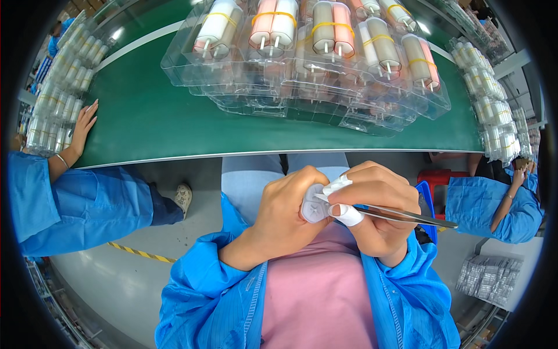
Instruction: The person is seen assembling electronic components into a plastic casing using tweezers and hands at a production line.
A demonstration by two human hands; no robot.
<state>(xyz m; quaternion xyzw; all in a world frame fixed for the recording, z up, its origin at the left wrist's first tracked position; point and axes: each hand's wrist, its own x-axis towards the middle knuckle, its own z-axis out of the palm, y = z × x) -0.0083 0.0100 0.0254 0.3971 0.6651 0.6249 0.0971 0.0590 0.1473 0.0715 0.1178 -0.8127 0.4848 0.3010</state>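
The left hand is near the centre of the view, in front of the pink shirt, and its grip is closed around a pale round plastic piece. The open face of this piece is turned toward the right hand, which is at 3 o'clock from it. The grip of the right hand is pinched on metal tweezers; their rear end points to about 4 o'clock, and their front is at the piece, but I cannot tell if the tips touch it. White wrapping covers the ends of the right thumb and one finger.

At 12 o'clock, on the green worktop, there is a stack of clear plastic trays. In the top one lie white, grey and pink syringe-like tubes, banded in yellow. At 10 o'clock, a co-worker's hand rests by the worktop's edge, beside more tubes.
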